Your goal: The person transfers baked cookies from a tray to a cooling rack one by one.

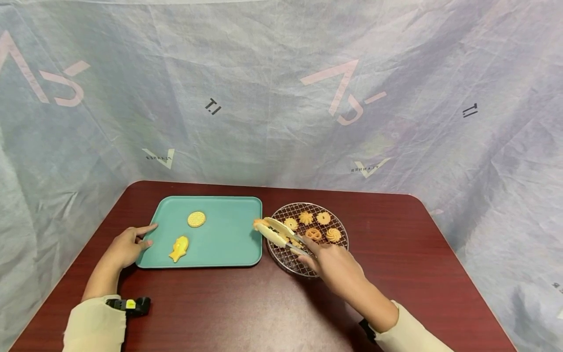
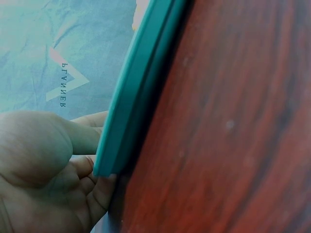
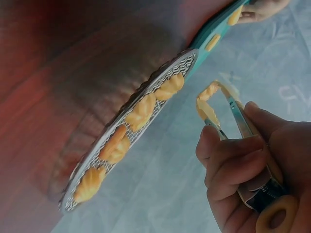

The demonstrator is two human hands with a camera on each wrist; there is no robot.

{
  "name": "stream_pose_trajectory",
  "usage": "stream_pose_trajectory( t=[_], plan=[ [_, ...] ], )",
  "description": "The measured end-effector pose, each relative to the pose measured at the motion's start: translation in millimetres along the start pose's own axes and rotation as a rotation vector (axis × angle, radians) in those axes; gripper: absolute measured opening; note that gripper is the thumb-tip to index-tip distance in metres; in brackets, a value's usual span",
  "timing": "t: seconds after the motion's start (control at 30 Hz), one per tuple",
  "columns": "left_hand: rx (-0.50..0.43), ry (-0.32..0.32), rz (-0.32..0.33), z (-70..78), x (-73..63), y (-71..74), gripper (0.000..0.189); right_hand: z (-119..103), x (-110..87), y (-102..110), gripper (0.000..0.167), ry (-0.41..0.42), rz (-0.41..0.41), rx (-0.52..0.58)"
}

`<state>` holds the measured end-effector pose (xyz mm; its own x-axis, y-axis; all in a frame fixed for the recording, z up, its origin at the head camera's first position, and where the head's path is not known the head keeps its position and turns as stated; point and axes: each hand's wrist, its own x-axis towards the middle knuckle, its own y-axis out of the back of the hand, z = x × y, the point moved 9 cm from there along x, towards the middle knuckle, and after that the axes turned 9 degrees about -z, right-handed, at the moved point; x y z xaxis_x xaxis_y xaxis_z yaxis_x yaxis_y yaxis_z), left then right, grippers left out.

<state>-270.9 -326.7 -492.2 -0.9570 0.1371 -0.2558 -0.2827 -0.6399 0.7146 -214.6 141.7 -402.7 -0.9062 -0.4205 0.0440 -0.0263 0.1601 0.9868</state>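
Observation:
My right hand (image 1: 340,269) grips a pair of tongs (image 1: 274,233) with pale tips. Pinched at their ends is a small golden cookie (image 3: 209,91), over the right rim of the teal tray (image 1: 224,234). On the tray lie a round yellow cookie (image 1: 196,219) and a fish-shaped yellow one (image 1: 179,248). At the tray's left edge, my left hand (image 1: 125,248) holds the rim, thumb above and fingers low against the edge in the left wrist view. Below the tongs, a round wire rack (image 3: 92,162) carries several cookies, among them a pretzel-shaped one (image 1: 313,234).
Tray and rack stand side by side on a dark red wooden table (image 1: 211,303). A printed grey cloth (image 1: 264,98) hangs behind and along both sides of the table.

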Motion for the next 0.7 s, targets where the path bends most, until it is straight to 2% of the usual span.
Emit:
stream_pose_trajectory(
  t=[0.33,0.7],
  plan=[
    [0.000,0.002,-0.008,-0.6,2.1,-0.3,0.052,16.4,-33.6,4.2,0.048,-0.008,0.019,0.005],
    [0.019,-0.010,0.011,0.2,0.8,1.7,0.051,36.1,-72.7,6.1,0.046,-0.012,0.035,0.020]
  ],
)
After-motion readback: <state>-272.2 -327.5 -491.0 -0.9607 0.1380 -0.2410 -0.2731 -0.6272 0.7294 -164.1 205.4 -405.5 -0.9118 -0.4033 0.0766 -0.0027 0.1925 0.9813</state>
